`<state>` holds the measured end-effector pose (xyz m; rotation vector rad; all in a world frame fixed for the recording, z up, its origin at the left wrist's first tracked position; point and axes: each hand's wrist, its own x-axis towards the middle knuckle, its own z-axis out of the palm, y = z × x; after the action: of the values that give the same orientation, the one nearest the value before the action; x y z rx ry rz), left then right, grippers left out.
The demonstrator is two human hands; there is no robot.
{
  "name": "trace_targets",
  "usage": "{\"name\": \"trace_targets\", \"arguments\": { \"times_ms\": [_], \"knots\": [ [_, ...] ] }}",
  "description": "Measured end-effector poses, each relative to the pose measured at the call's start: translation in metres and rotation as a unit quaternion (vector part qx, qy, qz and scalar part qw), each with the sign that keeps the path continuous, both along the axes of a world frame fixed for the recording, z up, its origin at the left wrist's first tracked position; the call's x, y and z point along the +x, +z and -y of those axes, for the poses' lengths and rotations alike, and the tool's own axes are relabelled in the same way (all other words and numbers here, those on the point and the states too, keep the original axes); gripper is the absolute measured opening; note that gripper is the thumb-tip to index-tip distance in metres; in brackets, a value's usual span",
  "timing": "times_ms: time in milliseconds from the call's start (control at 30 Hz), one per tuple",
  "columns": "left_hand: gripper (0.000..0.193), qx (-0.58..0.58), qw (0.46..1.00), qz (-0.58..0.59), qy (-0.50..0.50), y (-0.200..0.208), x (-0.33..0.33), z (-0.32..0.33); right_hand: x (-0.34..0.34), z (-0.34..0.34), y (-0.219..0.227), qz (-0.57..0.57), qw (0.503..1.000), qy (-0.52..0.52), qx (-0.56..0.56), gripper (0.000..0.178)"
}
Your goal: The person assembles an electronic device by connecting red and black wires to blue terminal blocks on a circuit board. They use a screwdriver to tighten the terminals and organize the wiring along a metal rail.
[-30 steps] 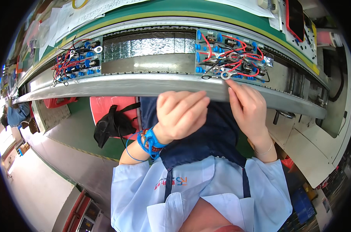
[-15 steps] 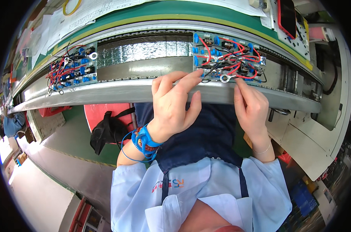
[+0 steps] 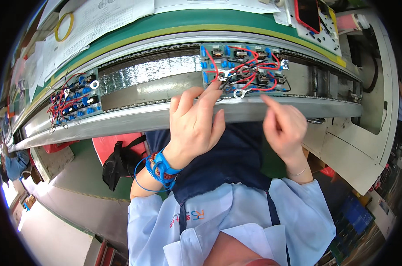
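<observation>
A circuit board (image 3: 272, 93) with blue round parts and tangled red and black wires lies between the rails of a conveyor track. My left hand (image 3: 194, 126) reaches over the near rail with its fingers stretched and thumb apart. Its fingertips touch the wires at the board's near left corner and cover part of them. Close to the board's near edge lies a silver ring terminal (image 3: 239, 94). My right hand (image 3: 286, 128) hovers by the near rail, index finger extended toward the board and the other fingers curled, with nothing visible in it.
A second wired board (image 3: 83, 95) lies farther left on the conveyor (image 3: 134, 113). Beyond the track, a green bench strip (image 3: 174, 20) carries papers (image 3: 116, 15), a yellow tape ring (image 3: 64, 27) and a red-edged phone (image 3: 307, 15). A black bag (image 3: 116, 166) rests on a red seat below left.
The view has shifted, so both boards appear farther left. My right hand has drawn back slightly from the board's near edge, its index finger straightening. My left fingertips have moved farther onto the wires.
</observation>
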<state>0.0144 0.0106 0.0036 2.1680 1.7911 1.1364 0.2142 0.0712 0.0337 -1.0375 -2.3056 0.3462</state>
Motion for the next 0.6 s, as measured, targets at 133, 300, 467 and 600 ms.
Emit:
{"name": "trace_targets", "arguments": {
  "times_ms": [133, 300, 467, 600],
  "knots": [
    [0.042, 0.005, 1.0, 0.006, 0.001, 0.001, 0.004, -0.003, 0.031, -0.013, -0.001, -0.075, 0.987, -0.144, -0.012, 0.016],
    [0.042, 0.004, 1.0, 0.019, -0.009, 0.001, 0.005, -0.004, 0.045, -0.023, -0.012, -0.096, 0.968, -0.18, -0.144, 0.012],
    [0.041, 0.022, 0.999, 0.043, -0.024, 0.002, 0.003, -0.003, 0.045, -0.025, -0.019, -0.108, 0.962, -0.176, -0.177, 0.013],
    [0.038, 0.052, 0.997, 0.059, -0.026, 0.0, -0.001, 0.006, 0.046, -0.029, -0.015, -0.1, 0.965, -0.178, -0.162, 0.012]
  ]
}}
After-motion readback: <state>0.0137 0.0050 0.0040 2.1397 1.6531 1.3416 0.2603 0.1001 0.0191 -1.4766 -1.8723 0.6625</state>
